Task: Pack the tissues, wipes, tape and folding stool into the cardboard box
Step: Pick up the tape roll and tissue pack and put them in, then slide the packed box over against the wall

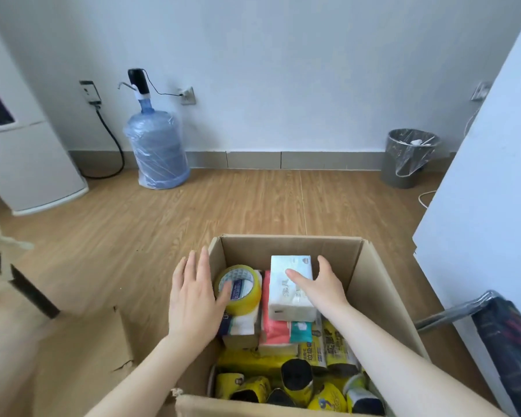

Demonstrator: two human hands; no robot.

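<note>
An open cardboard box (370, 284) stands on the wooden floor in front of me. Inside, a white tissue pack (286, 287) lies on top of a pink and teal pack (278, 331). My right hand (322, 288) grips the white pack, thumb on top and fingers along its right side. Left of it a roll of yellowish clear tape (245, 288) stands tilted on other packs. My left hand (194, 299) lies flat over the box's left wall, thumb touching the roll. Yellow and black rolls (301, 383) fill the near part. A folding stool (500, 332) leans at the right edge.
A loose box flap (103, 350) lies at the left of the box. Against the far wall stand a water jug with pump (157, 145) and a lined grey bin (409, 158). A white cabinet (481, 206) stands close on the right, a white appliance (21, 145) at the left.
</note>
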